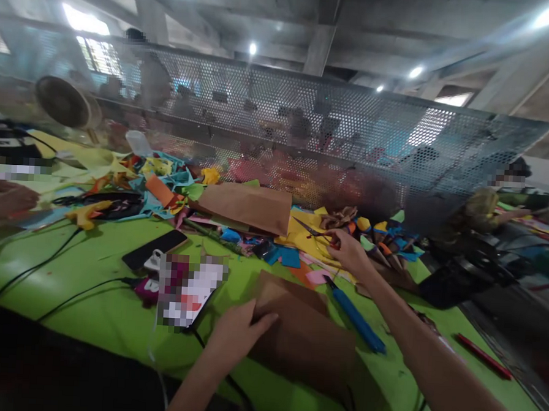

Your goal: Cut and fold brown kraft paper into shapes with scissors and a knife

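Note:
My left hand (236,333) grips the left edge of a folded sheet of brown paper (302,342), its thumb on top. The sheet lies on the green table (116,240) nearest to me. Farther off, my right hand (348,253) is closed on the handles of a pair of scissors (310,229). Their blades point left over yellow paper (300,237). Beside the brown sheet lies a blue utility knife (356,317), apart from both hands. A pink paper piece (317,276) and a blue one (289,256) lie beyond the sheet.
Left of me are a dark phone (155,249), a second phone (196,296), a plug adapter (153,285) and cables. Colourful paper scraps (165,175) and a larger brown sheet (247,205) line a perforated metal screen (270,119). A red pen (484,356) lies right. Another person's hand (8,201) shows left.

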Demonstrator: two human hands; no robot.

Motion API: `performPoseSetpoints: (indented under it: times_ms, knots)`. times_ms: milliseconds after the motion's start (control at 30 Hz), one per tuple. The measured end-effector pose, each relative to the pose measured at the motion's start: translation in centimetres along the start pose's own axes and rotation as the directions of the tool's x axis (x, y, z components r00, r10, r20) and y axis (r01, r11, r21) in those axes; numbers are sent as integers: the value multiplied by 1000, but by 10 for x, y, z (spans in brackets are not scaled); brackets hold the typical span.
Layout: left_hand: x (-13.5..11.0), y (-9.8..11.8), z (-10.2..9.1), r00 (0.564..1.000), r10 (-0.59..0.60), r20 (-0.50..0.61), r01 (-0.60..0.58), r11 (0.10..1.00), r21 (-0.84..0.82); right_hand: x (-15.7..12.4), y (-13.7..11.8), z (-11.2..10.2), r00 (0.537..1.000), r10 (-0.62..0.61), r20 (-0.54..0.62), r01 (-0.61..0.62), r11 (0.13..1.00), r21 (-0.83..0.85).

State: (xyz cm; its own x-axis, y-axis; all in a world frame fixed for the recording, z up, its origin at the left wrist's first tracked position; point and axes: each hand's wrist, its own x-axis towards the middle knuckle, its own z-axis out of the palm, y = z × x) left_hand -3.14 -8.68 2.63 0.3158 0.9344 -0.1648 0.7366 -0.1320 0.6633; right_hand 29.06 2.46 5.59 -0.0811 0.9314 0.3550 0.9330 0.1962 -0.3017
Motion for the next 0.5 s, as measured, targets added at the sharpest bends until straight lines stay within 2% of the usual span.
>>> performPoseSetpoints:
  times_ms: [133,233,300,400,500]
  knots:
    - [7,6,8,999,-39,-13,41,981,190,16,25,14,999,51,-1,-51,997,-60]
    - [10,9,9,998,-55,-8,55,965,258,19,30,21,997,70,27,-68,995,-74]
    - [12,11,9,998,-57,-2,55,958,280,15,27,18,996,72,48,-69,995,-68]
    - [14,13,8,999,-52,1,49,957,286,-3,14,4,996,48,81,-45,998,-35]
    - [16,14,8,998,-57,-13,59,948,314,-40,-9,-12,989,-11,146,6,1000,30]
